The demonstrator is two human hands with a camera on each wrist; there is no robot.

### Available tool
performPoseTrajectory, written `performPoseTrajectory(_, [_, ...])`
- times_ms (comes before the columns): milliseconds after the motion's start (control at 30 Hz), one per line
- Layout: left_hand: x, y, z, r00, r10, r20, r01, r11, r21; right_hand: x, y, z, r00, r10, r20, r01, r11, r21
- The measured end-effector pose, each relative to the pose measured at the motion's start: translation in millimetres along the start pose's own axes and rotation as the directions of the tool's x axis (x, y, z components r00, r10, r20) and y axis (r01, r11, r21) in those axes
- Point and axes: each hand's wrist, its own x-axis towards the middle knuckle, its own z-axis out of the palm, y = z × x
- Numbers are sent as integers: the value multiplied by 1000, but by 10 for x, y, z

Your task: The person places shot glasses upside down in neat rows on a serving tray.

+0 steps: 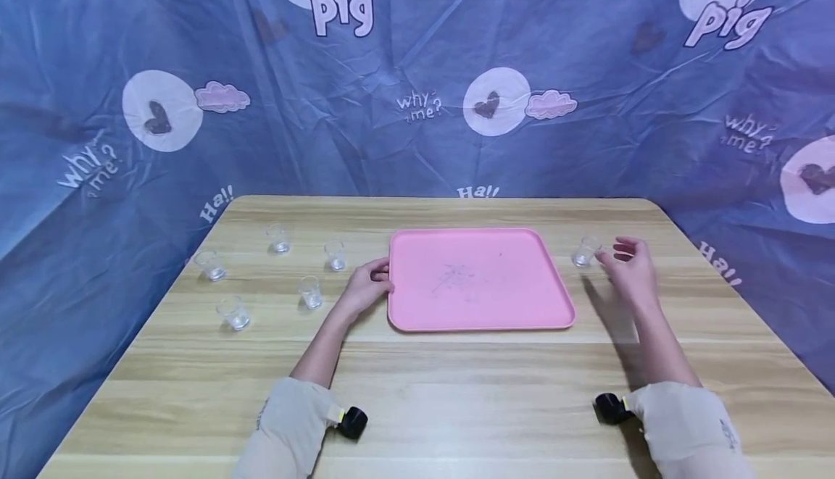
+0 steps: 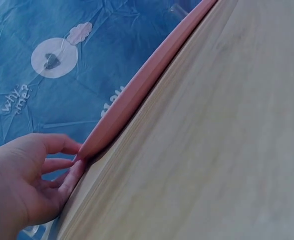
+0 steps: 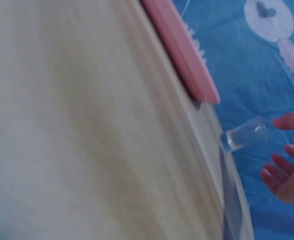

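Note:
A pink rectangular tray (image 1: 483,280) lies flat on the wooden table, with greyish marks on its surface. At its left edge my left hand (image 1: 365,289) pinches the rim, thumb and finger close together in the left wrist view. Right of the tray stands a small clear shot glass (image 1: 586,251), upright on the table. My right hand (image 1: 633,270) is just to the right of this glass, its fingers loosely bent and spread. A narrow gap separates the fingers from the glass (image 3: 244,135) in the right wrist view.
Several more clear shot glasses stand apart on the table's left side, among them a front one (image 1: 233,313) and one near the tray (image 1: 335,255). The wooden table (image 1: 470,399) ends at a blue printed cloth (image 1: 417,66) hanging behind and around it.

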Motion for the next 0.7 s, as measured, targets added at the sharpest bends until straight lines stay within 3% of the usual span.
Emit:
performPoseTrajectory(100, [-2,9,14,999,25,-41,-24,999,31,76,48,21,994,-8,107,9,1000,-9])
performPoseTrajectory(300, [-2,7,46,994,88,-59,-82,992,100,172,162,88,973,-37,226,40,999,-7])
performPoseTrajectory(433, [6,0,47,994,92,-60,-85,990,108,193,206,136,966,-76,246,80,997,-9])
performPoseTrajectory(700, [-3,5,32,996,74,-57,-68,993,100,222,288,194,973,-105,206,119,991,-57])
